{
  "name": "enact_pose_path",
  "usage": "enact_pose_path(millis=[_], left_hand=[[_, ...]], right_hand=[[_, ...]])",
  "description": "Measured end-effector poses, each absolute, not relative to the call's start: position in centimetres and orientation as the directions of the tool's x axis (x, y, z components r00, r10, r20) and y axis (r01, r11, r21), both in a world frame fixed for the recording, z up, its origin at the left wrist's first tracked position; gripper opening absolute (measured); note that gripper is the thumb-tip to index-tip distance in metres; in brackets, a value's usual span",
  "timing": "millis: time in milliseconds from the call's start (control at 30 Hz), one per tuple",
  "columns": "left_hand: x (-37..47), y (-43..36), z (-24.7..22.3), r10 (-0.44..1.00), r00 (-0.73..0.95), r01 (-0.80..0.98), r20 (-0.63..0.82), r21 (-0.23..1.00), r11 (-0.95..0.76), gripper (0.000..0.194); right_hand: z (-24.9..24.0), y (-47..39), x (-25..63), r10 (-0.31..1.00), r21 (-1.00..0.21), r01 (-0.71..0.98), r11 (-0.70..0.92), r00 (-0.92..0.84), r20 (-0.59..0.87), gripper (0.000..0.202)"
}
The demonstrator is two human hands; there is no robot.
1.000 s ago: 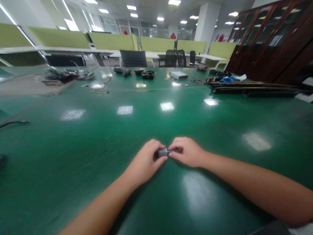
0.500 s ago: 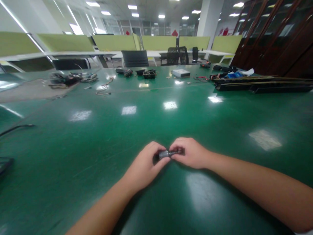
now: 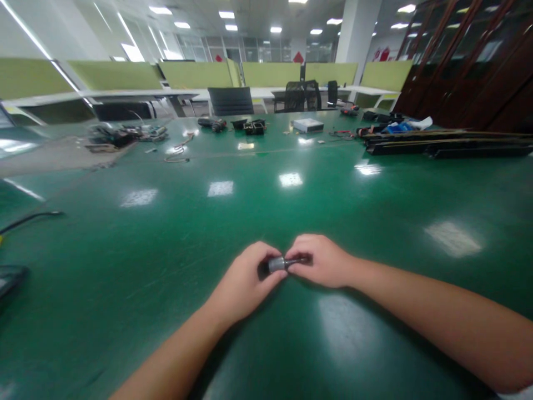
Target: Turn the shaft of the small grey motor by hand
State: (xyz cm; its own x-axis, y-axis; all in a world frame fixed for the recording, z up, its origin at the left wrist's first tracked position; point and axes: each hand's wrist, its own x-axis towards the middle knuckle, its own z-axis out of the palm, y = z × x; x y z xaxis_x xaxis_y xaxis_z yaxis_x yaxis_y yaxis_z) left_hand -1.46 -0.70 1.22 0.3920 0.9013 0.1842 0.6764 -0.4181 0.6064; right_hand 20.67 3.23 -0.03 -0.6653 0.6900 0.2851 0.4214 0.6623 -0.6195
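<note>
Near the middle of the green table (image 3: 166, 300), my left hand (image 3: 249, 278) is closed around a small grey metal cylinder (image 3: 276, 264), thumb below and fingers above. A thin dark shaft (image 3: 296, 260) extends from the cylinder's right end. My right hand (image 3: 318, 260) pinches at this shaft, its fingertips close beside the cylinder. The two hands almost touch. Fingers hide part of the cylinder and of the shaft, and the cylinder's left end lies in shadow inside my left hand.
Long black profiles (image 3: 449, 144) lie at the back right. A white box (image 3: 308, 125), a power drill (image 3: 212, 123) and black parts (image 3: 254, 127) stand along the far edge. Tangled cables (image 3: 120, 135) lie back left. A black cable (image 3: 31, 219) reaches in from the left.
The view has shifted slightly. Both hands remain nearly in place, still holding the cylinder and its shaft, a touch further left.
</note>
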Motion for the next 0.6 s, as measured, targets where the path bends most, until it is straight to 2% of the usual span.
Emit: enact_pose_path(millis=[400, 600], left_hand=[[-1.4, -1.0, 1.8, 0.872, 0.446, 0.705, 0.201, 0.522, -0.481, 0.012], [-2.3, -0.7, 1.7, 0.865, 0.457, 0.706, 0.21, 0.505, -0.496, 0.011]], right_hand=[[0.0, 3.3, 20.7, 0.673, -0.624, 0.395, 0.674, -0.677, 0.297, 0.01], [0.0, 3.4, 20.8, 0.701, -0.618, 0.438, 0.653, -0.659, 0.274, 0.011]])
